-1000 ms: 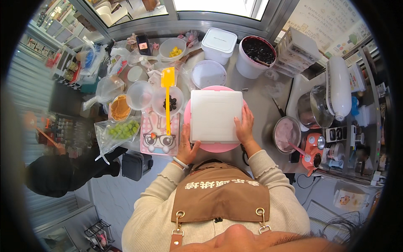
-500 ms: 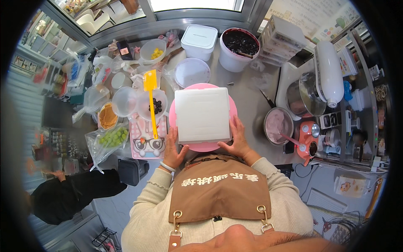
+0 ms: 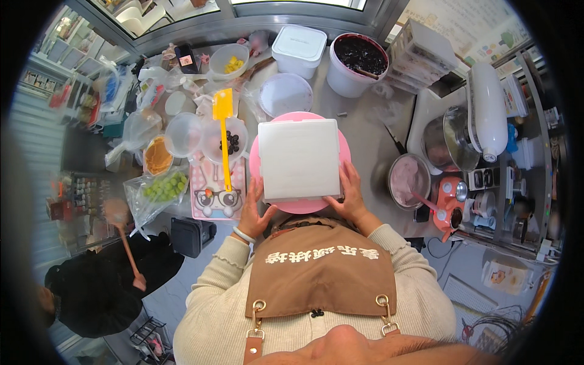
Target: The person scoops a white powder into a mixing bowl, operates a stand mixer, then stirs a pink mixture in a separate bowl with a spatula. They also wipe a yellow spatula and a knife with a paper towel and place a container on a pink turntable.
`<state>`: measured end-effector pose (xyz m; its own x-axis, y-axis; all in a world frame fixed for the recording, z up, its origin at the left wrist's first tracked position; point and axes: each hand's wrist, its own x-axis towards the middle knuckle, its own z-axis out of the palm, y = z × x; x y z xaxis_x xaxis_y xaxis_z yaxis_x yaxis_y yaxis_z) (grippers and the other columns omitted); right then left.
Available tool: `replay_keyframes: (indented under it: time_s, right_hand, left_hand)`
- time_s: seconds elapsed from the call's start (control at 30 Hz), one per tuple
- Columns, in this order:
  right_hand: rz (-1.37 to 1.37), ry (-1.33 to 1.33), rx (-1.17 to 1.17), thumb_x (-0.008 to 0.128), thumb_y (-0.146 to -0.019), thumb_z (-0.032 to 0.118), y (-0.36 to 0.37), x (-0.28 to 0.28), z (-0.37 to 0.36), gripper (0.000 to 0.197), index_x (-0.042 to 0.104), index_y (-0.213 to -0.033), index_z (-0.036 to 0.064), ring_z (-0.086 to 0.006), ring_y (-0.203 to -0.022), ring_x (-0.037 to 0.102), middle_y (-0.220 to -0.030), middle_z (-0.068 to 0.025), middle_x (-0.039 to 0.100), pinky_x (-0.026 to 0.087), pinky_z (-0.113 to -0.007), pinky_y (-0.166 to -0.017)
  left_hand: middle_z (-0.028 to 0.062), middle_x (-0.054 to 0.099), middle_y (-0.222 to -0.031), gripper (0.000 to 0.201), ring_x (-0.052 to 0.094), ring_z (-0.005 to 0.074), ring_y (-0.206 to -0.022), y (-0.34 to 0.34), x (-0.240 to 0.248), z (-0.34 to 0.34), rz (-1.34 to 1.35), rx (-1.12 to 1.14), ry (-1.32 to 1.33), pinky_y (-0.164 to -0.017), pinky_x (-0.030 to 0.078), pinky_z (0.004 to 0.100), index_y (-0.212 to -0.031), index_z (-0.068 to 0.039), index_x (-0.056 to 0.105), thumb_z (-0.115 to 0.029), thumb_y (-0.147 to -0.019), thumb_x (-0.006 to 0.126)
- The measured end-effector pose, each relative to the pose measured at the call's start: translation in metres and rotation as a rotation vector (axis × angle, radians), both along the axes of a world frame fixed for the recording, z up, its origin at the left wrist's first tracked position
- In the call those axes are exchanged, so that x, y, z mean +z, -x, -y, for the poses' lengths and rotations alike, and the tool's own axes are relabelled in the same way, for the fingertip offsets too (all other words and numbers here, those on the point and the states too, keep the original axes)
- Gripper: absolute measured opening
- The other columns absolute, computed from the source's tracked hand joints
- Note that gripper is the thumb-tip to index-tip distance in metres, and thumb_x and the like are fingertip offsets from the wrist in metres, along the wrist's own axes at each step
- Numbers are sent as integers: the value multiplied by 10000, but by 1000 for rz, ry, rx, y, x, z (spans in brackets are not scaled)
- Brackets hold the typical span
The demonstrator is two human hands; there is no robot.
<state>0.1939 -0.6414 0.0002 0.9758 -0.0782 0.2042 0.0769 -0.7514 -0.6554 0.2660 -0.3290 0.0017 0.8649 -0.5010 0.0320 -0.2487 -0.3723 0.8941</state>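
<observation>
A square white lidded box (image 3: 298, 160) sits on a round pink turntable (image 3: 293, 115), close to my body. My left hand (image 3: 255, 212) is at its near left corner, fingers stretched up along the turntable's edge and thumb spread toward the near rim. At the near right corner is my right hand (image 3: 351, 198), fingers straight against the side and thumb by the front edge. Both hands are open, flanking the box; their palms are partly hidden. Left of the box, a yellow spatula (image 3: 224, 140) lies across a clear bowl of dark berries (image 3: 230, 143).
Green grapes (image 3: 164, 186) in a bag and a tub of orange-brown paste (image 3: 158, 156) stand left. A white tub of dark filling (image 3: 359, 64) is behind. Rightward are a bowl of pink cream (image 3: 409, 176), a knife (image 3: 396, 141) and a stand mixer (image 3: 485, 115). A person in black (image 3: 103, 286) is lower left.
The whole view has shifted slightly, while my hands remain beside the box. At lower left, the person in black has moved, and a long pinkish-brown shape now shows beside them.
</observation>
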Motion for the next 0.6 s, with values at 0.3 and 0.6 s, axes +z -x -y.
replay_keyframes:
  time_s: [0.3,0.6]
  right_hand:
    - [-26,-29,7,852,-683,227,4,2,2,939,370,-1458,4,-416,-1438,242,-1555,-225,258,256,-494,-1169]
    - [-8,-63,9,842,-701,220,4,1,1,923,365,-1460,-1,-411,-1453,227,-1568,-219,250,238,-485,-1183]
  left_hand:
    - [295,311,-1533,952,319,335,-1451,2,1,-1,23,-25,2,-1183,222,417,-1515,57,110,-346,-895,709]
    - [280,212,-1577,883,294,327,-1463,1,5,-3,-56,-28,57,-1180,250,403,-1493,54,170,-264,-888,727]
